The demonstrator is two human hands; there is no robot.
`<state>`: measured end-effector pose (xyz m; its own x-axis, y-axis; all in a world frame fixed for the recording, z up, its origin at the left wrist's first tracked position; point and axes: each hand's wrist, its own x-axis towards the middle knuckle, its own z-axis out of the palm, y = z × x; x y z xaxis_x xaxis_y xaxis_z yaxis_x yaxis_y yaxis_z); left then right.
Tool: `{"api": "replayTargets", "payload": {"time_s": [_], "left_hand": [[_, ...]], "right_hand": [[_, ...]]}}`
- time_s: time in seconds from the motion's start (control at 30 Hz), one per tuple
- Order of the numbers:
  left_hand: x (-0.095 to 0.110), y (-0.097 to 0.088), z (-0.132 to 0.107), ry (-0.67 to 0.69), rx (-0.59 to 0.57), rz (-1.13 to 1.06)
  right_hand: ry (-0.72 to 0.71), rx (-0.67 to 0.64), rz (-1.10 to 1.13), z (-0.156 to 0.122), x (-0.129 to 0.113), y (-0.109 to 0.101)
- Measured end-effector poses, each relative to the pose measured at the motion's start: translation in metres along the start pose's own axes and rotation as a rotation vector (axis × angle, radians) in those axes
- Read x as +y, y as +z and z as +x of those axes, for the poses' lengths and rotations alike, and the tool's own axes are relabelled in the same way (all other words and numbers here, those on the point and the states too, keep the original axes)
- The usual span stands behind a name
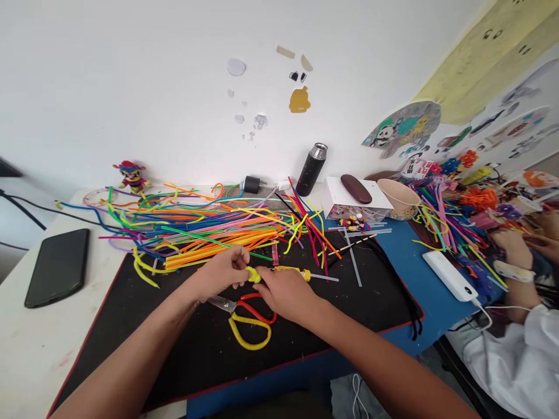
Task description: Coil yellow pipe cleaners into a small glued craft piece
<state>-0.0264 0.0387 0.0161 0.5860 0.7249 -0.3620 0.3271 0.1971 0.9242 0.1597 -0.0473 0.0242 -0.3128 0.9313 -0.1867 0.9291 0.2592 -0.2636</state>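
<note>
My left hand (222, 270) and my right hand (286, 291) meet over the black mat (183, 343). Both pinch a small yellow pipe-cleaner piece (253, 274) between their fingertips. Just right of it lies a yellow glue gun (292, 271) with a clear glue stick poking out. Red-and-yellow scissors (247, 317) lie on the mat under my hands. A big pile of coloured pipe cleaners (196, 224) spreads behind my hands.
A black phone (57, 265) lies at the left. A black flask (311, 169), white box (360, 203) and paper cup (399, 198) stand at the back. A white power bank (449, 274) lies on the right. Another person's hands (513, 247) work at the far right among more pipe cleaners.
</note>
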Motion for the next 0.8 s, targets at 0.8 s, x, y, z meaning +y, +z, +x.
{"api": "replayTargets", "payload": {"time_s": [0.8], "left_hand": [[0.005,-0.01,-0.007,0.089,-0.312,-0.186]], "right_hand": [[0.098,-0.056,1.265,-0.009,0.017,0.02]]}}
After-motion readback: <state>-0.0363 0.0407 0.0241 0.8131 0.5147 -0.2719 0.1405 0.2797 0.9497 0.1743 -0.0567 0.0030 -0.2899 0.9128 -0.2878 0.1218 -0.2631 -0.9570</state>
